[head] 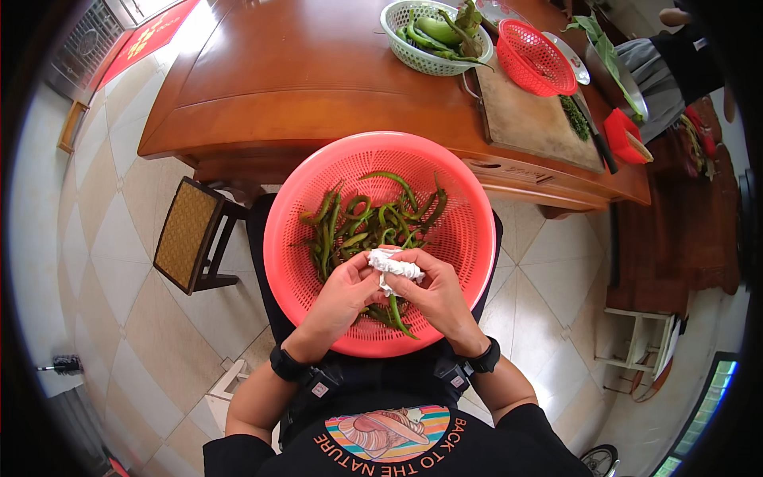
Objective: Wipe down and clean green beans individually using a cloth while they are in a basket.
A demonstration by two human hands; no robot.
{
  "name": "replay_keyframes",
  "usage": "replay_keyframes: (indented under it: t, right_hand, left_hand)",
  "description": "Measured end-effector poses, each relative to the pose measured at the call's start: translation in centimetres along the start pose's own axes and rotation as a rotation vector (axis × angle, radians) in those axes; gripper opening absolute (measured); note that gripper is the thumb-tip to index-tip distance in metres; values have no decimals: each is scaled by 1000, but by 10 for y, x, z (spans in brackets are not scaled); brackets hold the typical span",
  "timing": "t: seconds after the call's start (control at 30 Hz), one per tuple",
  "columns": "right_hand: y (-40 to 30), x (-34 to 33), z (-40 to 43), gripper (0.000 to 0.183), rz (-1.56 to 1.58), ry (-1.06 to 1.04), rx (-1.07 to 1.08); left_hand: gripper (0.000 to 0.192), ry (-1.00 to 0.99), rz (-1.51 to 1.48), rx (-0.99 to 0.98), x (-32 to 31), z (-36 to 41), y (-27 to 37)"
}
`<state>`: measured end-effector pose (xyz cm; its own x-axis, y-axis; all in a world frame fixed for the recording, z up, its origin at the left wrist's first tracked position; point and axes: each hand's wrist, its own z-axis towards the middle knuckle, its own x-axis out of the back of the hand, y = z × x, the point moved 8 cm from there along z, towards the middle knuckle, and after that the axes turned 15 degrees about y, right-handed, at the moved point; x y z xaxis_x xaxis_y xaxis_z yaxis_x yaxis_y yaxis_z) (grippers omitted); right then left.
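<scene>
Between both hands, over a pink plastic basket [286, 256], is a crumpled white tissue or cloth [398, 266]. My left hand [346, 289] pinches its left end with thumb and fingers. My right hand [434, 292] grips its right side, thumb on the near face. A long green chili pepper [400, 321] shows just below the white wad; whether the fingers hold it I cannot tell. Many green chili peppers [357, 220], straight and curled, lie in the basket, which rests on my lap. Some are hidden under my hands.
A wooden table [286, 113] stands just beyond the basket. On it are a pale basket of green vegetables [438, 65], a red basket [536, 86], a cutting board [524, 125], chopped greens [574, 116] and a knife [599, 137]. A stool [194, 235] is at left. Another person [661, 71] stands upper right.
</scene>
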<state>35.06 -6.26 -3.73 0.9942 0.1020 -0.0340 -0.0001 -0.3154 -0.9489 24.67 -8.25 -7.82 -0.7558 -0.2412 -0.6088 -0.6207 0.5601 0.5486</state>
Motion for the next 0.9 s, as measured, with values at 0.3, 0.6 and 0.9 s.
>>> replay_keyframes:
  t: [0.3, 0.6, 0.9]
  right_hand:
    - [1, 18, 13, 25, -103, 214, 136]
    - [-9, 24, 10, 28, 136, 203, 94]
    - [3, 29, 17, 22, 174, 307, 30]
  left_hand:
    - [22, 41, 45, 35, 4, -1, -3]
    - [23, 43, -12, 39, 7, 1, 1]
    - [28, -48, 303, -259, -11, -12, 27]
